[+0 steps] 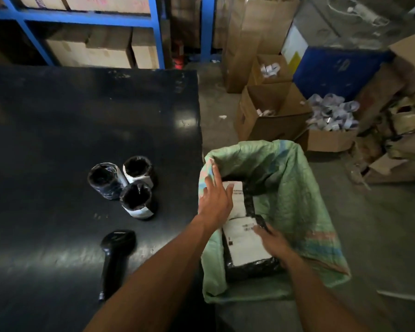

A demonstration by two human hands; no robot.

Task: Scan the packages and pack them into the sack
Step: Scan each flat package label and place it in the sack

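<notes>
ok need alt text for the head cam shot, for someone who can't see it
A person's right hand lowers a black package with a white label into an open green sack, while the left hand rests open at its rim. On the black table stand three wrapped cylindrical packages and a barcode scanner.

The tabletop (58, 116) is a dark, smooth slab with a dull sheen and some scuffs. The sack (288, 188) is woven green plastic cloth, coarse and crinkly, matt. The packages inside (244, 248) are glossy black plastic film with white paper labels, and the three rolls (127, 185) have the same shiny black wrap with paper bands. The scanner (116, 250) looks like black plastic, semi-gloss. The boxes (268, 113) are plain matt brown cardboard, and the shelf frame (157, 32) is blue painted metal.
</notes>
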